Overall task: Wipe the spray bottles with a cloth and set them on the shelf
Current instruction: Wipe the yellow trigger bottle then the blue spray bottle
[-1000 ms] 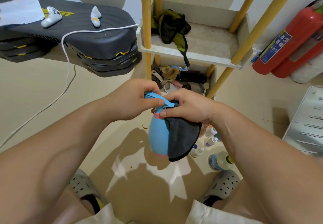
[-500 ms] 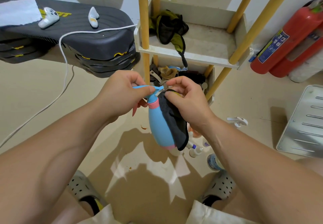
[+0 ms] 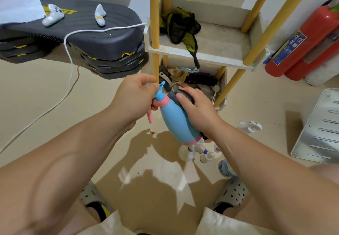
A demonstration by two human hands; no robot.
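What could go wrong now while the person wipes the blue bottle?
The left hand grips the blue plastic spray bottle only at its head; pushed by the dark grey cloth under the right hand, it might slip onto the small white bottles below. Fingers near the pink trigger might squeeze it.

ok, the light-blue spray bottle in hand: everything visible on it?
The light-blue spray bottle has a rounded, plastic-looking body, a pink collar at the neck, a pink band at the base, a blue spray head and a pink trigger hanging down. It is held in the air, tilted, head up-left, base down-right. The left hand grips its head and neck; the right hand presses a dark grey cloth against its upper side.
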